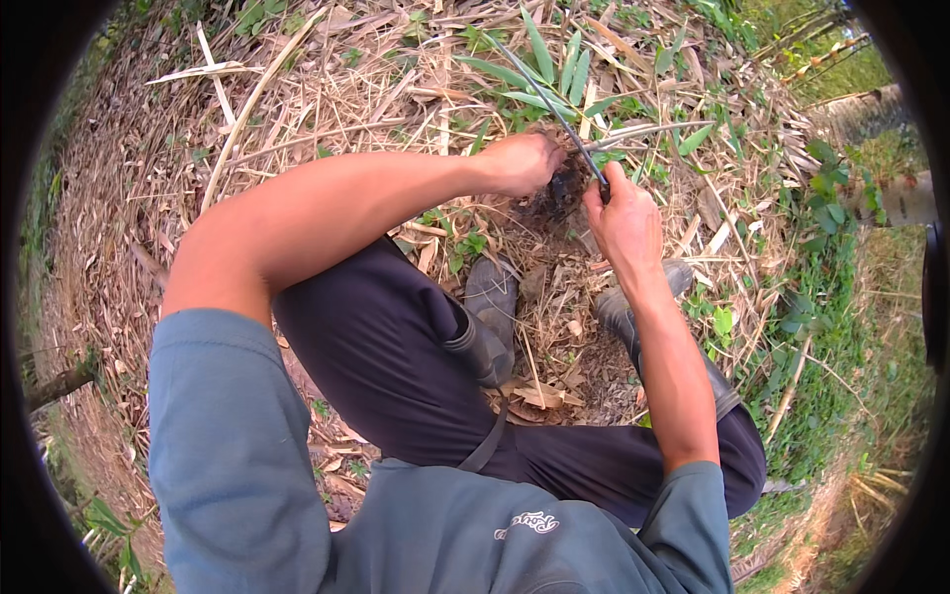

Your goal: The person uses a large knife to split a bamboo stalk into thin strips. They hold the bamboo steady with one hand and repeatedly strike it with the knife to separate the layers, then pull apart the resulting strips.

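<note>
My right hand is closed round the dark handle of a long, thin-bladed knife. Its blade slants up and to the left, away from me. Just left of the handle, my left hand has its fingers curled in at a dark, crumbly clump of soil and roots. What those fingers grip is hidden. Beneath both hands the clump sits low on the ground, ahead of my boots. A leafy green plant stands beside the blade.
Dry leaves and straw-like stalks cover the ground. My dark rubber boots, the left boot and the right boot, flank the spot. Green undergrowth runs along the right, with a pale trunk at the far right.
</note>
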`<state>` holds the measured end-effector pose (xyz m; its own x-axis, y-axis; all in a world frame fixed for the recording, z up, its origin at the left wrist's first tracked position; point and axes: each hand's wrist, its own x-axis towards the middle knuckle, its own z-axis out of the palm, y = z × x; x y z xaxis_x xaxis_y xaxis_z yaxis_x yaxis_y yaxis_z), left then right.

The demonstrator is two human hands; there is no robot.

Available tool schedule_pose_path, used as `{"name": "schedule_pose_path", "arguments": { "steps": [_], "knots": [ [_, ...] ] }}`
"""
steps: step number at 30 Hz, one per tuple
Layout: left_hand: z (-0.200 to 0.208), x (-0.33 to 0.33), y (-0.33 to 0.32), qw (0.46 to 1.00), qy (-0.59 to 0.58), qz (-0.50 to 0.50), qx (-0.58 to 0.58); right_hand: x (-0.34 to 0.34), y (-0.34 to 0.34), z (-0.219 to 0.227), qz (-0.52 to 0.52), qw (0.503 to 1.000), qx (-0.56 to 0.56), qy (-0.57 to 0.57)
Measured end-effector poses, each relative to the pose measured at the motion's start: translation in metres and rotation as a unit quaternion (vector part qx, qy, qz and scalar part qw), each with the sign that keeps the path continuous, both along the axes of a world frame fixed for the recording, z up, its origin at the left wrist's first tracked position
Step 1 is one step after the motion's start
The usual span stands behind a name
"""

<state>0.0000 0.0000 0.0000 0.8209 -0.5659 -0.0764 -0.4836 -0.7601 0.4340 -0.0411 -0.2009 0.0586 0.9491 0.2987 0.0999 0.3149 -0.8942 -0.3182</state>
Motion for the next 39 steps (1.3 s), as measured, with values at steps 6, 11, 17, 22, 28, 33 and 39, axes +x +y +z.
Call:
{"name": "schedule_pose_path", "arguments": {
  "steps": [6,11,17,22,28,33,39],
  "knots": [
    [0.028,-0.001,-0.008,0.967,0.188,0.139,-0.105,-0.007,0.007,0.025,0.018,0.994,0.080,-0.067],
    [0.018,-0.001,-0.009,0.966,0.183,0.142,-0.117,-0.015,0.017,0.029,0.058,0.980,0.136,-0.131],
    [0.000,0.005,-0.010,0.996,0.064,0.032,-0.050,-0.003,0.005,-0.003,-0.017,0.999,-0.039,0.009],
    [0.015,-0.006,-0.008,0.984,0.089,0.112,-0.108,0.009,-0.002,0.014,-0.073,0.976,0.156,0.133],
    [0.019,-0.014,-0.001,0.986,0.014,0.103,-0.133,0.008,-0.029,-0.012,-0.128,0.958,0.226,0.119],
    [0.030,-0.015,-0.001,0.989,0.028,0.086,-0.119,-0.018,-0.030,0.005,-0.155,0.958,0.214,0.108],
    [0.081,-0.018,-0.011,0.967,0.049,0.012,-0.249,-0.034,-0.035,0.026,-0.149,0.932,0.318,-0.092]
  ]
}}
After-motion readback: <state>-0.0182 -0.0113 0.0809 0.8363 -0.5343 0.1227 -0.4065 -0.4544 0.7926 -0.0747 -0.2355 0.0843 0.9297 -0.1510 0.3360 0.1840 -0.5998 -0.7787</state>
